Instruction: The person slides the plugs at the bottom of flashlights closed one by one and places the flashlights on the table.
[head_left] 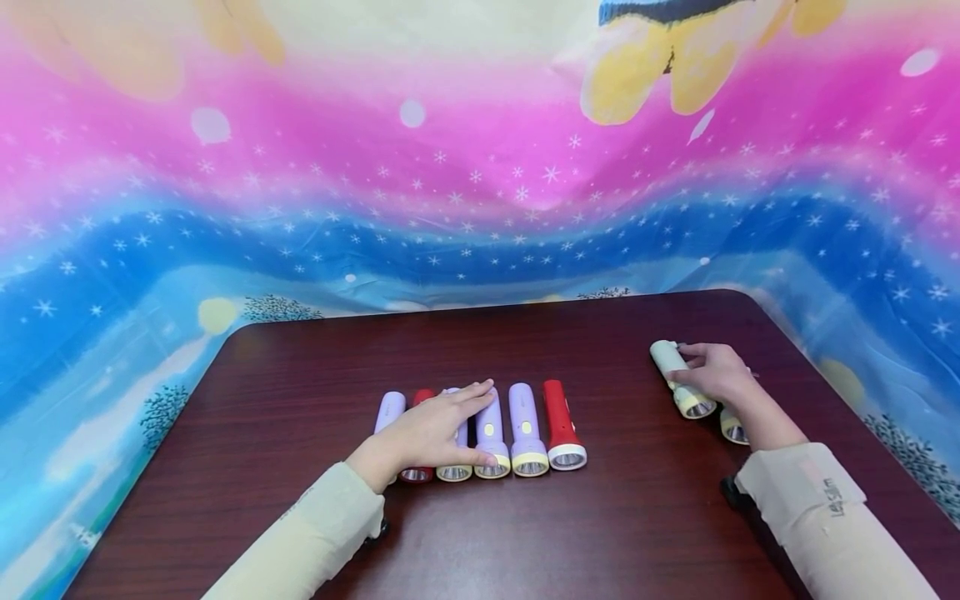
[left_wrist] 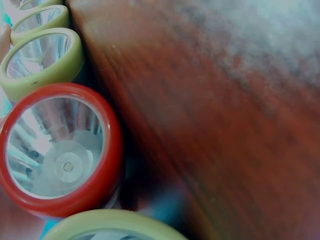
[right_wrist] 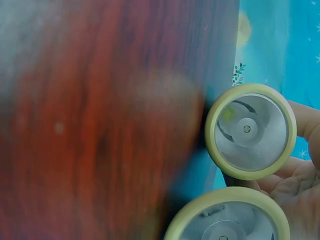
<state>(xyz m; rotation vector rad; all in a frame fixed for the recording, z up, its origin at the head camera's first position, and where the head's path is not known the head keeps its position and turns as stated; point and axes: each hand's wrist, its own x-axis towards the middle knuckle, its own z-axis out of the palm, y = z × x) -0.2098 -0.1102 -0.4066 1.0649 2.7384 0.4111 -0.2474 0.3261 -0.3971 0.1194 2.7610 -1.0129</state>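
Note:
In the head view, my left hand (head_left: 429,427) lies over a row of flashlights, its fingers and thumb spread. Its fingertips touch the tail of a purple flashlight (head_left: 489,417) and its thumb reaches that one's yellow-rimmed head. Further right in the row are another purple flashlight (head_left: 524,425) and a red flashlight (head_left: 558,421) with a white rim. A red-rimmed flashlight (left_wrist: 114,145) in the left wrist view is partly under my hand. At the right, my right hand (head_left: 722,375) grips a pale green flashlight (head_left: 667,357) between thumb and fingers.
Beside the gripped flashlight, another yellow-rimmed flashlight (head_left: 733,427) is mostly hidden behind my right hand. The row's leftmost purple flashlight (head_left: 391,408) is partly covered by my left hand. Under everything is a dark brown table (head_left: 480,542), with a patterned cloth (head_left: 450,183) hanging around it.

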